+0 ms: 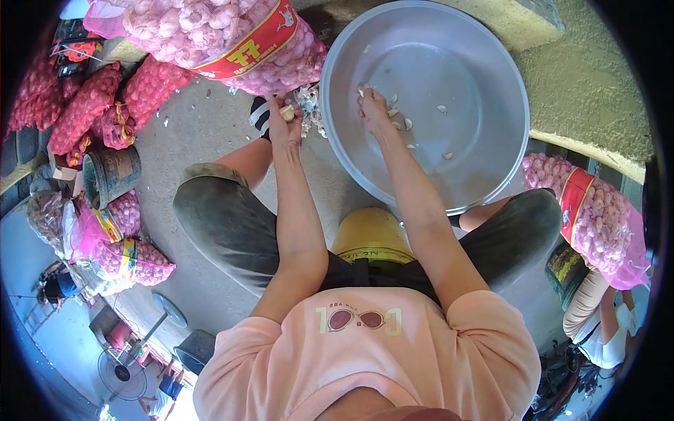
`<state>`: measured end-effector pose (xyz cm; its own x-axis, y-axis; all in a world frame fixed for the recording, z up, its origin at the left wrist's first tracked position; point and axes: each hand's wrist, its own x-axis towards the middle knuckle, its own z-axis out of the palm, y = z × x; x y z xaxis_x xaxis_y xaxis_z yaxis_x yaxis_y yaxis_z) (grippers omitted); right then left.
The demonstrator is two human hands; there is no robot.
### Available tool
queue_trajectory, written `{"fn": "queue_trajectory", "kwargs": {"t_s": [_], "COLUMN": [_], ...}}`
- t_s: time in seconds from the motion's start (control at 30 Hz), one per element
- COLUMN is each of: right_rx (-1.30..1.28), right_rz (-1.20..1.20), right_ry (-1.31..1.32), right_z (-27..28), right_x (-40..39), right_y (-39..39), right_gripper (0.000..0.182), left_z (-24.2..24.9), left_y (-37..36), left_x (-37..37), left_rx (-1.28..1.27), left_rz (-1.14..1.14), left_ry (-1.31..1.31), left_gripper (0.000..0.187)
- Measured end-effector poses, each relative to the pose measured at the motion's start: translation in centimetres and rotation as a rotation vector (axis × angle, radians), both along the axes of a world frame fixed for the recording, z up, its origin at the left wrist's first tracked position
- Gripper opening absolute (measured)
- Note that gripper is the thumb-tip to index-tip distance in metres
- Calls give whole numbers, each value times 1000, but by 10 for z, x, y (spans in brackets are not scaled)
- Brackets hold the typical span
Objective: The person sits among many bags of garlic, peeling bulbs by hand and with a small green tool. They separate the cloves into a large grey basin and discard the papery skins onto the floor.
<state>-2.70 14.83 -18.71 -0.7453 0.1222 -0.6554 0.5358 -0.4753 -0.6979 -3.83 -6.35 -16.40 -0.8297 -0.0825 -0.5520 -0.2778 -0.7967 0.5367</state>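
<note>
Several cloves point(408, 124) in basin point(484, 91), right hand point(374, 109) above; left hand point(283, 125) gripping garlic point(287, 113).

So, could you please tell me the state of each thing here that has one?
Left hand: closed on a garlic piece.
Right hand: fingers drawn together, over the basin.
Basin: upright, mostly bare.
Pale cloves: loose, scattered in the basin.
Large garlic sack: bulging full.
Right-side garlic sack: well filled.
Pale scraps: strewn on the floor.
Fan: running or not, unclear.
</note>
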Motion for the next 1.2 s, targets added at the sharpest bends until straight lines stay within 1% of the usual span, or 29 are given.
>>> {"fn": "queue_trajectory", "kwargs": {"t_s": [0.03,0.07,0.13,0.27,0.33,0.37,0.43,0.57,0.63,0.67,0.73,0.77,0.83,0.87,0.9,0.93,0.97,1.0,1.03,1.07,1.13,1.2], "right_rx": [90,89,35,-6,82,84,169,183,94,95,636,637,1351,1078,799,818,836,835,779,721,720,722], "right_rz": [34,35,-80,-81,-21,-21,-180,-84,-49,-49,311,311,282,276,266,305,344,345,456,567,582,597], "right_ry": [-11,-11,-8,-20,1,-1,47,73,-104,-103,-134,-134,424,527,616,777,940,942,1040,1138,1148,1149], "right_z": [-5,-9,-20,-31,-38,-42,-46,-59,-58,-58,-45,-39,-23,8,40,49,55,64,71,78,73,72], "right_x": [2,3,0,3,8,10,16,22,21,22,26,24,15,6,-3,-12,-20,-23,-25,-27,-31,-33], "right_y": [3,4,6,22,26,26,22,35,37,37,29,24,6,-4,-16,-29,-39,-47,-53,-58,-65,-65], "right_gripper": [24,24,25,25,24,24,24,27,37,37,40,40,33,30,28,25,23,23,21,19,18,17], "left_z": [0,-1,1,-8,-4,-2,1,7,10,12,14,15,17,17,17,18,18,18,21,25,35,38], "left_y": [0,0,2,-2,0,1,-1,1,4,5,7,7,9,9,8,8,8,10,12,12,12,9], "left_x": [0,0,-3,-3,-1,0,0,4,6,7,8,8,7,5,4,3,2,0,-1,-2,-2,-3], "left_rx": [186,186,309,233,340,342,451,486,494,494,542,542,403,404,373,342,341,115,-110,-111,-173,-165], "left_rz": [-31,-31,6,63,145,145,198,177,186,186,134,134,67,67,-19,-104,-103,-148,-191,-191,-230,-259], "left_ry": [111,111,123,178,260,259,231,256,314,315,388,389,390,389,380,371,371,324,274,277,229,234], "left_gripper": [25,25,24,24,28,28,35,43,47,47,51,51,51,51,53,57,57,69,82,82,79,75]}}
